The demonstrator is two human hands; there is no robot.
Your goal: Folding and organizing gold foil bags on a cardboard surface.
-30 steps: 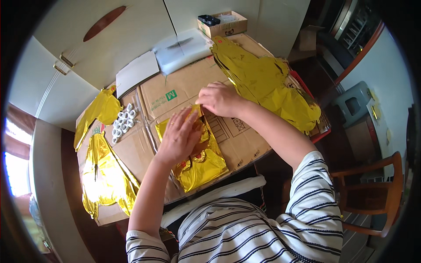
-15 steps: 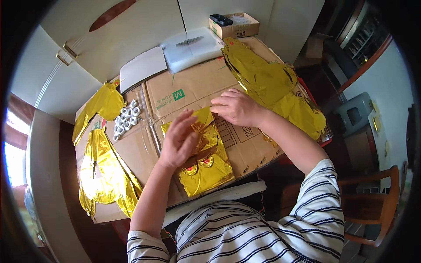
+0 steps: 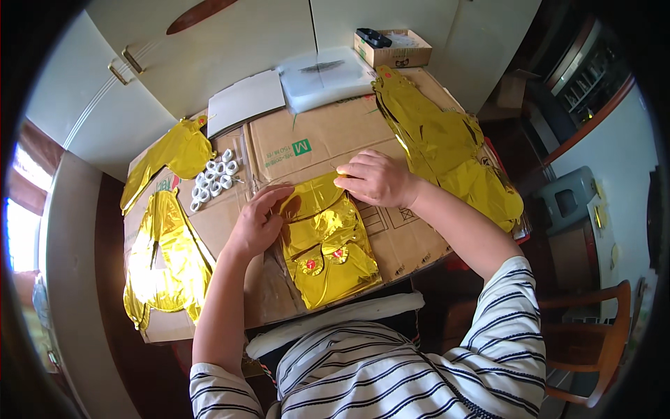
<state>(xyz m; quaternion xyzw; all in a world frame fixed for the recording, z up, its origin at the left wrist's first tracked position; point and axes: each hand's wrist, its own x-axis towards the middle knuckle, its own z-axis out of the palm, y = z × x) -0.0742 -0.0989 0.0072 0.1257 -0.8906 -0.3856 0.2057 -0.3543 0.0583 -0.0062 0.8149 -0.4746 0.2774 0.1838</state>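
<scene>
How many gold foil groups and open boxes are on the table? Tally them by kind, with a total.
Folded gold foil bundle: 1
Left-side gold foil, upper piece and lower piece: 2
Right-side gold foil pile: 1
Open cardboard box: 1
Total: 5

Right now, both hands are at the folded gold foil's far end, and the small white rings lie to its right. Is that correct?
Not quite: the head view shows the white rings to the left of the folded gold foil; the rest stands.
</scene>
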